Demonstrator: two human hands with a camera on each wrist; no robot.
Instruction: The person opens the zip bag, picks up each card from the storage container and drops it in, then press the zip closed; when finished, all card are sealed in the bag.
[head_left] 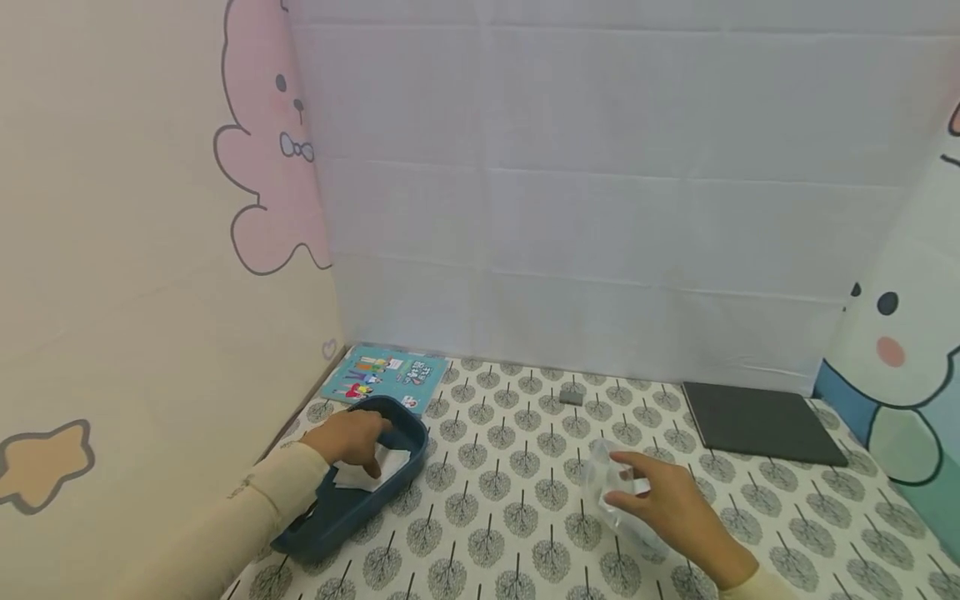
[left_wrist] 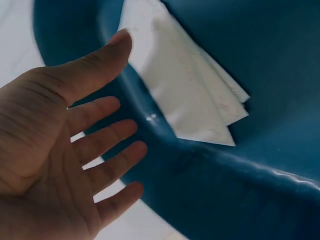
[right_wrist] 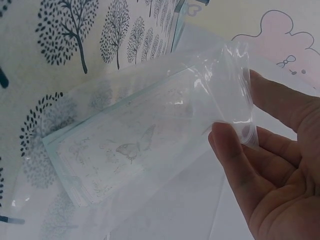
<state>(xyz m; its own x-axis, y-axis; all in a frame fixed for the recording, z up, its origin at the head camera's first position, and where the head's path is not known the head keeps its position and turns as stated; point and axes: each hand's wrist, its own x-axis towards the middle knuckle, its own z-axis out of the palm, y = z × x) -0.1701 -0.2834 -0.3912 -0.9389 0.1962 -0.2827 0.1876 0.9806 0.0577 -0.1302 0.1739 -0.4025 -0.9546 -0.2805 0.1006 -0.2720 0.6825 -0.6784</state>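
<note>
In the head view, a dark blue basin (head_left: pixel 352 521) stands on the left of the table. White folded paper sheets (left_wrist: pixel 175 95) lie overlapping in it. My left hand (head_left: pixel 348 437) hovers over its rim beside the sheets; the left wrist view shows its fingers spread and relaxed, holding nothing. On the right, a clear plastic bag (right_wrist: pixel 227 75) hangs from my right hand (head_left: pixel 667 504), its gathered edge pinched between thumb and fingers. Through the film shows a pale paper packet (right_wrist: pixel 130 145) printed with a butterfly.
Behind the basin lies a light blue illustrated booklet (head_left: pixel 401 375). A small grey block (head_left: pixel 571 397) sits toward the back of the tree-patterned tablecloth (head_left: pixel 517 500), and a black flat panel (head_left: pixel 765 422) lies at the back right. Fabric-covered walls enclose the table's back and sides.
</note>
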